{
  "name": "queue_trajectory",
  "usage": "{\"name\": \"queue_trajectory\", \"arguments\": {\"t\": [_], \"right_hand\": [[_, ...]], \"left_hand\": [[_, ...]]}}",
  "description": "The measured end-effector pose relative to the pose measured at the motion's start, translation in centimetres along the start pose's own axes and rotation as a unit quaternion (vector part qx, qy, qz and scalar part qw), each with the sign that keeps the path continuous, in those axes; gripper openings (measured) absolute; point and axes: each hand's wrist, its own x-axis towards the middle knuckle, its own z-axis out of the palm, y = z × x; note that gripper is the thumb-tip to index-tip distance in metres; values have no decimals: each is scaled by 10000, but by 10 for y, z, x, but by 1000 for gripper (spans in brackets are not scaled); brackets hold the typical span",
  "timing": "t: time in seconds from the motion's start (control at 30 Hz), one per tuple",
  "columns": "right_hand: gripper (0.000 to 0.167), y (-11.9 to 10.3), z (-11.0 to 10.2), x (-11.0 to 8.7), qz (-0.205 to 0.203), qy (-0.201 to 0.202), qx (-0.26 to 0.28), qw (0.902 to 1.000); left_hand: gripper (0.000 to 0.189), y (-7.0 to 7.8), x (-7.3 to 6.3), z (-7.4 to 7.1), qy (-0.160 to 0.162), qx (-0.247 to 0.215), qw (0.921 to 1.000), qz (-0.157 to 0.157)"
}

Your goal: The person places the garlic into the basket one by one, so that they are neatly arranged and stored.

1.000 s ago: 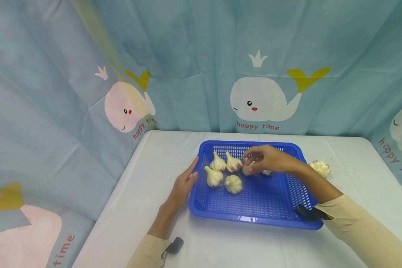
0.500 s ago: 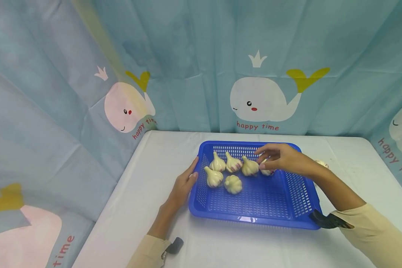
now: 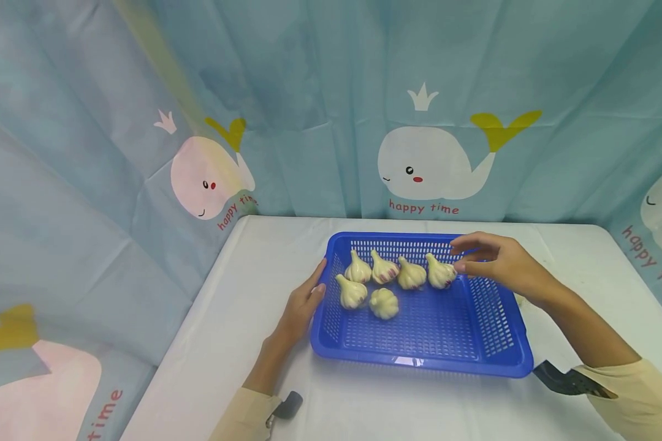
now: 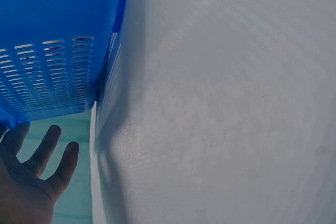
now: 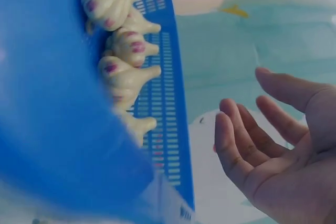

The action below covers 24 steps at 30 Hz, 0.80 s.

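A blue plastic basket (image 3: 408,362) with slotted walls holds several garlic bulbs. One row stands along the back, ending in a purple-tinged garlic bulb (image 3: 440,272). In front are an upright garlic bulb (image 3: 352,292) and a garlic bulb lying over (image 3: 384,304). My left hand (image 3: 298,309) rests against the basket's left rim; the left wrist view shows its spread fingers (image 4: 64,169). Over the back right part of the basket hovers my right hand (image 3: 499,260), relaxed and holding nothing. The right wrist view shows its bare palm (image 5: 283,177) beside the bulbs.
Under the basket lies a white tablecloth (image 3: 243,269). Another garlic bulb (image 3: 520,300) on the table, right of the basket, is mostly hidden by my right forearm. A blue whale-print curtain (image 3: 320,122) hangs behind the table.
My right hand has let go of a garlic bulb in the back row and moved right, uncovering the row's right end. My left hand has stayed at the rim.
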Motion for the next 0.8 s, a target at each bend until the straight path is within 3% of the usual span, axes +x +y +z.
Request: {"name": "queue_trajectory", "arguments": {"t": [0.33, 0.8], "right_hand": [[46, 23, -10, -17, 182, 562, 134, 9982], [42, 52, -10, -36, 63, 1384, 267, 9900]], "left_hand": [[55, 2, 0, 0, 8, 6, 10000, -31], [55, 1, 0, 0, 21, 13, 10000, 21]]}}
